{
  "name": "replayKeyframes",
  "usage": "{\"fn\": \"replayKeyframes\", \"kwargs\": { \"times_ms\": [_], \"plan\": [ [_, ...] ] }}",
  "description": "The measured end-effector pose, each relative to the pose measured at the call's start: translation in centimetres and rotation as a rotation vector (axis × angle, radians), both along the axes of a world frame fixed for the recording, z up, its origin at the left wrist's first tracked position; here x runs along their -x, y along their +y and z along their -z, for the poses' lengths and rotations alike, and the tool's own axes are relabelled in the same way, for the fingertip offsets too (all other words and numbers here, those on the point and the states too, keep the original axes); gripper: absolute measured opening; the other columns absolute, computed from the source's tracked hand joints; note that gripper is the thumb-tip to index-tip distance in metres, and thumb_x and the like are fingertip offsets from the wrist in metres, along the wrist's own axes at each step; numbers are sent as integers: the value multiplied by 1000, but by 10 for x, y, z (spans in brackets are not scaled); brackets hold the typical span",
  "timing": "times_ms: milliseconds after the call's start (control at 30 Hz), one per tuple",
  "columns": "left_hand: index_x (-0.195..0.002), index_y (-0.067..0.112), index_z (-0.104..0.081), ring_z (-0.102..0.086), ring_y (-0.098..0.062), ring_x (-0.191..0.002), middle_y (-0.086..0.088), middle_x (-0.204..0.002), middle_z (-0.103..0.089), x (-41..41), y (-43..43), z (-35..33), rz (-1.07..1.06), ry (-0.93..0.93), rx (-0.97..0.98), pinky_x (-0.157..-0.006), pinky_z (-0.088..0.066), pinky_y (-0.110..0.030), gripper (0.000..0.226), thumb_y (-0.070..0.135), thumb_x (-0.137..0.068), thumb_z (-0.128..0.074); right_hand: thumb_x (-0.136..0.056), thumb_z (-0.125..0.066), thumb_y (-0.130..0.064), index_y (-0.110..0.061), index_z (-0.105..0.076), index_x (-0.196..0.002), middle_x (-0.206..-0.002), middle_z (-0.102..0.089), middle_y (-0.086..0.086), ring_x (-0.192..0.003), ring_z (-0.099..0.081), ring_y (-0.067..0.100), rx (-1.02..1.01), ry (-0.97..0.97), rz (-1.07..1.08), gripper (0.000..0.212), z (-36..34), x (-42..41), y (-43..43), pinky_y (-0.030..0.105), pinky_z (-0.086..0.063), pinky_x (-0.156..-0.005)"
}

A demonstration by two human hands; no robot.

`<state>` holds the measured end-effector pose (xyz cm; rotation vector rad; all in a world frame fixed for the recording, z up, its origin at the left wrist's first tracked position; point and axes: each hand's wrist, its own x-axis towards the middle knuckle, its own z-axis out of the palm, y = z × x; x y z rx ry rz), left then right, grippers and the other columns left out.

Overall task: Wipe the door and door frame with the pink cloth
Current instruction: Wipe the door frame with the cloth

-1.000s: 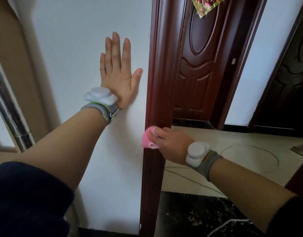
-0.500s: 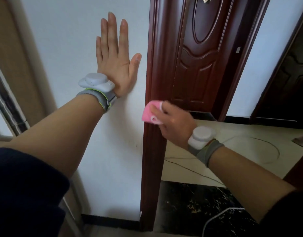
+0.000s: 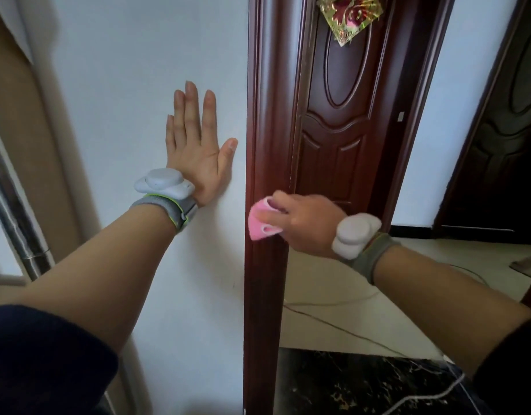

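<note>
A dark red-brown door frame (image 3: 267, 121) runs up the middle of the view. My right hand (image 3: 303, 226) grips a folded pink cloth (image 3: 259, 224) and holds it against the frame at about wrist height. Beyond the frame stands the matching panelled door (image 3: 342, 136), with a gold and red ornament (image 3: 349, 13) near its top. My left hand (image 3: 195, 148) lies flat on the white wall (image 3: 123, 85), fingers straight and pointing up, just left of the frame.
A metal pipe (image 3: 13, 223) runs along the left edge. Thin cables (image 3: 342, 324) trail across the pale floor behind the frame, above a strip of black marble (image 3: 348, 384). A second dark door (image 3: 506, 130) stands at the far right.
My right hand has slid the pink cloth up the door frame over the last second. The camera has tilted, so both hands shift in the view; my left hand stays flat on the wall.
</note>
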<state>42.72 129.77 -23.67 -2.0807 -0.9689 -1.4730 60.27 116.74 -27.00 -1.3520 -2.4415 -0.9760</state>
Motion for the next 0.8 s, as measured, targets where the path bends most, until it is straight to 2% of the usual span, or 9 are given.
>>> {"fn": "replayKeyframes", "kwargs": {
  "times_ms": [100, 167, 233, 333, 467, 533, 600, 667, 800],
  "plan": [
    [-152, 9, -7, 3, -35, -146, -20, -158, -1, 3, -2, -3, -10, 19, 25, -116, 4, -41, 69, 45, -97, -27, -70, -70, -2, -4, -65, -97, -84, -55, 19, -48, -52, 30, -283, 159, -9, 27, -80, 6, 0, 22, -26, -48],
    [-152, 9, -5, 4, -34, -146, -19, -159, 1, 3, -5, -3, -26, 41, 45, -116, 2, -43, 69, 46, -97, -26, -77, -63, -7, -2, -64, -94, -90, -55, 22, -56, -56, 36, -451, 340, 65, 18, -120, 9, 3, 27, -30, -50],
    [-152, 11, 1, 8, -32, -146, -17, -159, 6, 4, -7, 1, -43, 56, 105, -116, 4, -43, 70, 47, -97, -23, -81, -56, -9, -3, -64, -101, -98, -56, 22, -68, -58, 39, -511, 483, 125, 23, -128, 12, 10, 32, -37, -53],
    [-151, 14, 6, 10, -30, -146, -14, -159, 9, 4, -8, 3, -55, 64, 125, -116, 5, -41, 71, 52, -94, -15, -73, -61, -1, -2, -63, -115, -98, -58, 21, -64, -57, 37, -496, 344, 30, 42, -89, 18, 15, 32, -43, -48],
    [-150, 14, 4, 5, -31, -147, -15, -159, 4, 5, -7, -2, -63, 74, 130, -116, -1, -43, 71, 53, -94, -15, -60, -69, 3, -5, -64, -113, -93, -59, 16, -58, -55, 31, -284, 96, -72, 54, -23, 3, 12, 32, -43, -42],
    [-150, 13, 3, 1, -33, -146, -16, -159, 1, 7, -10, -4, -78, 89, 137, -116, -6, -45, 71, 52, -94, -16, -54, -77, -4, -12, -67, -106, -92, -60, 10, -56, -55, 24, -151, -131, -83, 54, -2, -4, 9, 28, -42, -42],
    [-152, 10, -7, -8, -37, -145, -20, -158, -8, 9, -13, -4, -91, 106, 114, -114, -16, -49, 71, 50, -95, -22, -51, -83, -15, -20, -69, -100, -90, -62, 4, -55, -55, 19, -44, -271, -56, 51, 7, -6, 5, 24, -41, -43],
    [-151, 7, -15, -14, -39, -143, -22, -156, -16, 10, -14, 0, -113, 131, 86, -112, -21, -51, 69, 48, -96, -27, -51, -84, -19, -22, -69, -98, -90, -64, 2, -56, -57, 17, -8, -307, -44, 49, -2, -5, 4, 23, -42, -45],
    [-153, 12, -6, -4, -34, -145, -17, -158, -6, 20, -16, -16, -152, 206, 113, -115, 3, -42, 71, 53, -96, -23, -44, -82, -4, -15, -68, -100, -94, -63, 10, -55, -57, 24, -114, -125, -41, 58, -97, -1, 7, 25, -40, -43]
  ]
}}
